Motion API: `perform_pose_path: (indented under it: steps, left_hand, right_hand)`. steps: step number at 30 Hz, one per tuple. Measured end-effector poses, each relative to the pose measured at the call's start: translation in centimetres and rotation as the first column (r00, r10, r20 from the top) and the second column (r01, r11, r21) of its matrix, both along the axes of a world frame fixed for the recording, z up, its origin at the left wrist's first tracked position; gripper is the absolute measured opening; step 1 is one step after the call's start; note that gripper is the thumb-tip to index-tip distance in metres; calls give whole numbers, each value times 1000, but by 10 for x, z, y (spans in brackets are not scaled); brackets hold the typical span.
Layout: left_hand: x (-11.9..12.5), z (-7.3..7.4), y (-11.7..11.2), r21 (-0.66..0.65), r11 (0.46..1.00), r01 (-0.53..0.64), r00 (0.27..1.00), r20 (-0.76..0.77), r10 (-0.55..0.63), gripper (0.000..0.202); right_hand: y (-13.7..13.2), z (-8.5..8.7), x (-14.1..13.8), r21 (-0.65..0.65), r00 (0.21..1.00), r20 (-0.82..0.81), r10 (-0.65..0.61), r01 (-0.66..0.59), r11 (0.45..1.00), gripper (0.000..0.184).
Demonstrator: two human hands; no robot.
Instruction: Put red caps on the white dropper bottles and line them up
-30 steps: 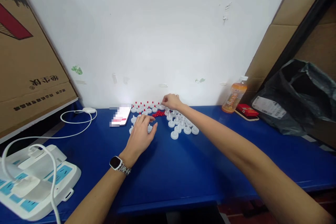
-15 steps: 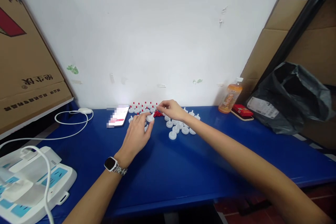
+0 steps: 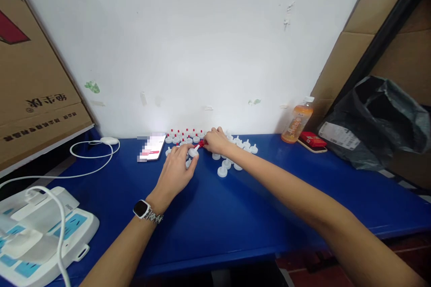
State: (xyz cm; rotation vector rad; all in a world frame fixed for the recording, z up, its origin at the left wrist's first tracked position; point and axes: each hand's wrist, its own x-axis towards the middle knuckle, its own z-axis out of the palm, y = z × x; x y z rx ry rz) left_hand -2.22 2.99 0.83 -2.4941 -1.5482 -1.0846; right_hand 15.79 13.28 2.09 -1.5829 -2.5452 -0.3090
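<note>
My left hand [image 3: 177,162] holds a white nozzle cap [image 3: 193,151] between thumb and fingers, its spout tilted up to the right. Over the small red tips [image 3: 201,144], my right hand [image 3: 216,141] is closed, its fingertips down at the pile; whether a tip is pinched there is hidden. White caps with red tips on them [image 3: 175,138] stand in rows behind my left hand. To the right, several white nozzle caps without red tips [image 3: 222,171] lie loosely grouped, some of them behind my right forearm.
A phone [image 3: 152,147] lies left of the caps on the blue table [image 3: 215,219]. At the left are a power strip [image 3: 50,237] and a white cable. An orange drink bottle [image 3: 297,120], a red box [image 3: 312,140] and a grey plastic bag [image 3: 373,125] stand at the right.
My right hand has moved down onto the red tips, with its fingers drawn in closer. My left hand keeps the nozzle cap in nearly the same place.
</note>
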Motion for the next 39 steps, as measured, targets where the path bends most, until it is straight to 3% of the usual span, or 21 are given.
perform_pose_path:
  steps: [5,7,9,10,12,15,17,19,25,39]
  left_hand:
    - [0,2,-2,-30,999,12,1000,0,-12,31]
    - [0,1,-2,-45,999,15,1000,7,-15,31]
    - [0,1,-3,-59,998,12,1000,20,-11,32]
    - [1,1,-3,-65,998,11,1000,27,-10,32]
    - [2,0,-4,-68,998,14,999,40,-12,33]
    - [5,-1,-5,-41,998,46,998,45,-44,32]
    - [7,-1,-6,-14,996,84,996,23,-83,32]
    - [11,-2,-8,10,993,120,993,-13,-120,33]
    - [19,-1,-15,47,987,152,986,-69,-149,34]
    - [26,-4,-17,113,987,110,994,-35,-106,37]
  right_hand:
    - [-2,4,-1,-22,999,-41,-1,0,1000,16]
    - [-8,7,2,-3,986,-164,23,-23,1000,14]
    - [-17,10,7,-17,909,-415,40,-51,999,11]
    - [-23,11,10,-37,826,-562,39,-72,997,10]
    - [-36,9,14,-70,584,-812,20,-132,989,8]
    - [-57,2,16,-59,212,-977,-15,-200,978,19]
    - [-69,-4,13,-52,46,-998,-43,-211,976,25]
    - [-78,-8,8,-57,-46,-997,-68,-207,977,27]
    - [-90,-9,-3,-40,-136,-989,-62,-159,986,29]
    - [-101,-13,-15,-8,-179,-984,-24,-93,996,32]
